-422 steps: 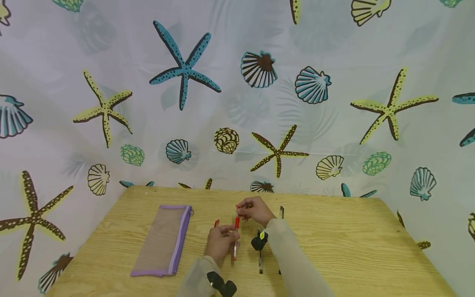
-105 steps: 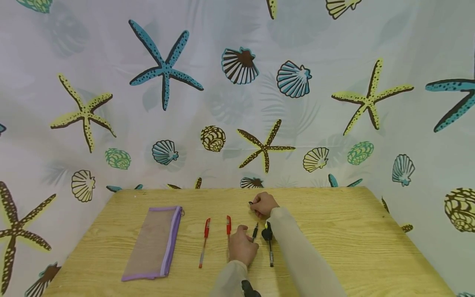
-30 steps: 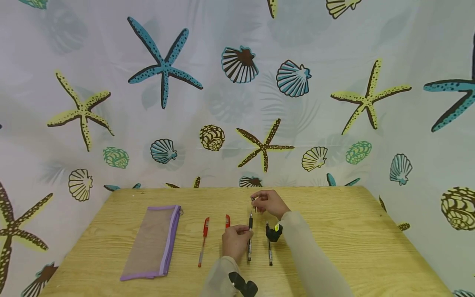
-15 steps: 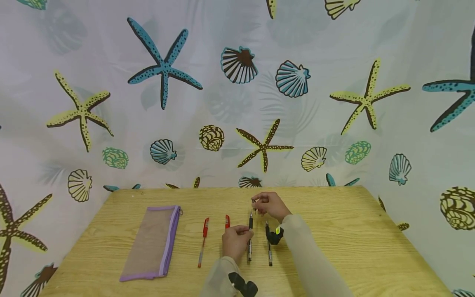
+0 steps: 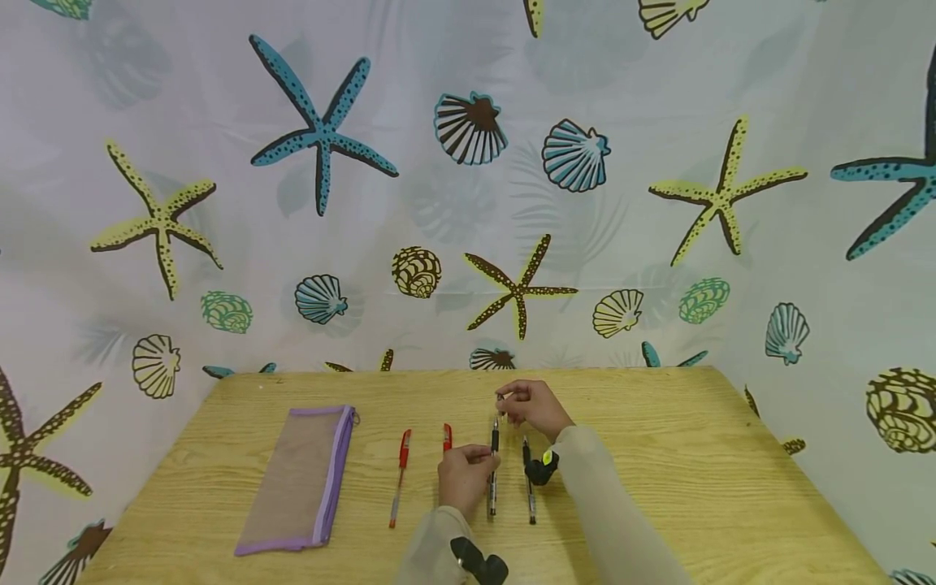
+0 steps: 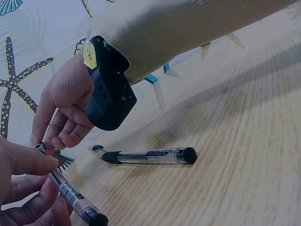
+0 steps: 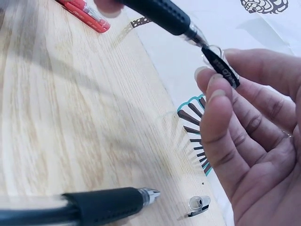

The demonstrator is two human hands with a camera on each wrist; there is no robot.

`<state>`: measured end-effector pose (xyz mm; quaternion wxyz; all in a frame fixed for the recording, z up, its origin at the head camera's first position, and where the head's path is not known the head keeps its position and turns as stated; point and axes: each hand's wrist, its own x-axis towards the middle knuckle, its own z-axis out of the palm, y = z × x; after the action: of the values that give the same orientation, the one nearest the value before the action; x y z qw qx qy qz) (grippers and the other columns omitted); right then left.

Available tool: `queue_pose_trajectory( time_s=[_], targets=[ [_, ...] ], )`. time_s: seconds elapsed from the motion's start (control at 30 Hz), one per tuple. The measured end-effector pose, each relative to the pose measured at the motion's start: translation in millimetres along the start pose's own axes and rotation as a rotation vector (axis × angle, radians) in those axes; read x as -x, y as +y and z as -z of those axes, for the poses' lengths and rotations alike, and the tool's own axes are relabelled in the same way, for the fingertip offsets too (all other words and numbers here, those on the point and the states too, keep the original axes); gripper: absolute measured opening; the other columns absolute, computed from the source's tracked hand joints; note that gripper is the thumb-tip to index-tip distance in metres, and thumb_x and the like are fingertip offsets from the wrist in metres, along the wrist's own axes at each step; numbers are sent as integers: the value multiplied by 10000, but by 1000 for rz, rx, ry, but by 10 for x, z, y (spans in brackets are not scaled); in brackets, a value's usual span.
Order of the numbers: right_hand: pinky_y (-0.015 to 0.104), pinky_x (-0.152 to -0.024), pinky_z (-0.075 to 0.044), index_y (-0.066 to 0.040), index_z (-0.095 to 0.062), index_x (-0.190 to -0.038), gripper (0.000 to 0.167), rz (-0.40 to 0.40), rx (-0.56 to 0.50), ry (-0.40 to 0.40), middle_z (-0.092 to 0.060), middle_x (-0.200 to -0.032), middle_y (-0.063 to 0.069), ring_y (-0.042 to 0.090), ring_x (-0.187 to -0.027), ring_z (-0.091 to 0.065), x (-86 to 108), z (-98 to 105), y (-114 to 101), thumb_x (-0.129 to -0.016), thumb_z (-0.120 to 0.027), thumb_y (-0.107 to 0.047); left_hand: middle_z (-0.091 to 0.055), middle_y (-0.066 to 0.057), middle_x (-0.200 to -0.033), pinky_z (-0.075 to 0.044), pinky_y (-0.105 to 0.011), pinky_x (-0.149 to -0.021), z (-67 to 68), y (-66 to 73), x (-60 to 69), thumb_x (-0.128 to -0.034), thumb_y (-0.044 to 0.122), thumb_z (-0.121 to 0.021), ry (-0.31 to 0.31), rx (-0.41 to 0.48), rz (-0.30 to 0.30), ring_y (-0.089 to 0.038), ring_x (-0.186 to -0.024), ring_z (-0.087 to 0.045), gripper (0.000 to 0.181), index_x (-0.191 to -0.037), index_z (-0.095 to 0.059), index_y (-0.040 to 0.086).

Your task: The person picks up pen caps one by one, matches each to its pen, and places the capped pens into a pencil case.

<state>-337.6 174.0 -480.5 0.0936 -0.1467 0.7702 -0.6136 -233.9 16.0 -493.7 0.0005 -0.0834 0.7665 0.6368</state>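
Right wrist view, upper right: we see the right hand pinching a black-clipped cap at a black pen's nib, unseated; the left hand grips that pen. We judge the work partial: second black pen bare-tipped, loose cap lower right; red pens seemingly capped. Head frame: mesh pouch left, more room right on the table.

Second red pen mostly hidden behind one of the hands

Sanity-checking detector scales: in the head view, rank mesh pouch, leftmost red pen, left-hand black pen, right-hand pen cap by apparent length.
1. Purple-trimmed mesh pouch
2. Leftmost red pen and black pen in the left hand: too alike to rank
3. Pen cap in the right hand, partly hidden
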Motion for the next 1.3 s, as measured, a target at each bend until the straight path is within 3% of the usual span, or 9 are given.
queue_pose_trajectory(
  time_s=[0.07,0.13,0.3,0.33,0.6,0.73,0.9,1.17,1.3],
  targets=[
    [523,-702,-526,94,-589,-1189,311,3,-6,1,-664,-903,262,467,-734,-567,38,-21,-53,-915,-638,-45,-683,-30,-794,-491,-278,-538,-3,6,2,-846,98,-717,0,-3,-1,-116,-626,-588,140,-956,-729,12],
    [523,-697,-526,91,-593,-1181,315,13,-11,0,-665,-866,241,466,-730,-568,51,-27,-50,-911,-648,-62,-684,-29,-796,-491,-278,-540,-5,13,4,-846,97,-715,-1,-8,-3,-115,-629,-589,139,-955,-730,13],
    [396,-634,-536,93,-587,-1199,385,5,7,4,-675,-783,89,240,-640,-585,9,-22,42,-897,-682,-126,-688,-32,-802,-496,-282,-550,-9,20,-2,-844,97,-715,-4,-15,-3,-116,-636,-595,145,-960,-730,10],
    [399,-638,-536,92,-587,-1200,381,0,9,5,-676,-785,89,246,-644,-587,11,-27,41,-900,-679,-123,-688,-34,-803,-496,-282,-552,-10,18,-3,-844,96,-715,-4,-14,-4,-117,-637,-595,145,-960,-729,10],
    [540,-708,-511,81,-619,-1149,262,-5,-12,-3,-676,-794,134,515,-763,-549,171,-98,-232,-909,-634,-22,-680,-35,-810,-498,-285,-550,-18,17,-2,-851,94,-708,-4,0,4,-122,-641,-593,156,-976,-722,3],
    [540,-708,-510,98,-604,-1158,265,-4,-12,-17,-675,-801,132,451,-725,-571,191,-101,-248,-914,-619,-5,-683,-48,-816,-516,-295,-553,-18,12,0,-853,85,-703,-3,19,10,-130,-637,-608,150,-977,-718,2],
    [524,-687,-515,107,-587,-1183,300,1,-30,-23,-678,-801,104,408,-700,-579,116,-87,-81,-913,-628,-17,-690,-57,-826,-529,-307,-573,-13,1,-4,-853,86,-701,-6,27,9,-134,-656,-622,159,-986,-716,0],
    [386,-625,-526,109,-578,-1205,382,-6,-12,-7,-673,-777,39,209,-636,-578,77,-88,42,-902,-672,-104,-692,-49,-835,-520,-300,-581,-12,-7,-25,-858,93,-701,-11,24,26,-131,-678,-622,164,-998,-718,10],
    [349,-603,-517,102,-587,-1203,377,-4,-7,-6,-670,-763,31,185,-617,-567,79,-88,61,-902,-673,-107,-694,-43,-836,-518,-293,-591,-16,-1,-41,-858,96,-707,-9,14,28,-126,-691,-623,159,-994,-721,16]
  ],
)
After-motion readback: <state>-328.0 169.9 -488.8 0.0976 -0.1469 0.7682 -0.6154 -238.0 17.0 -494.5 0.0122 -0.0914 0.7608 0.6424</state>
